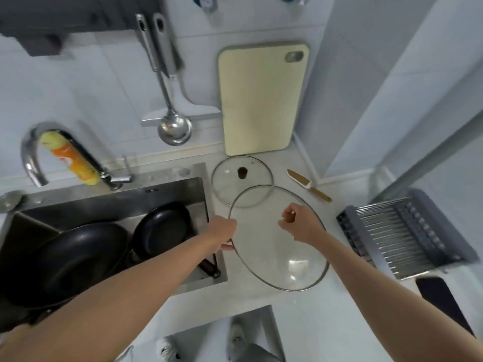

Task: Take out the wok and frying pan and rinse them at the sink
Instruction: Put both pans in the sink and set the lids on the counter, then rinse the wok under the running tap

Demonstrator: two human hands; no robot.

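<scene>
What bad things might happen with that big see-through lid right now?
1. The large glass lid is held over the white counter by the right hand on its knob and the left hand at its rim; a slip might crack it.
2. Its far edge overlaps the small glass lid, so the two might knock together.
3. The white-bladed knife lies just beyond, so a reach that way could meet the blade.
</scene>
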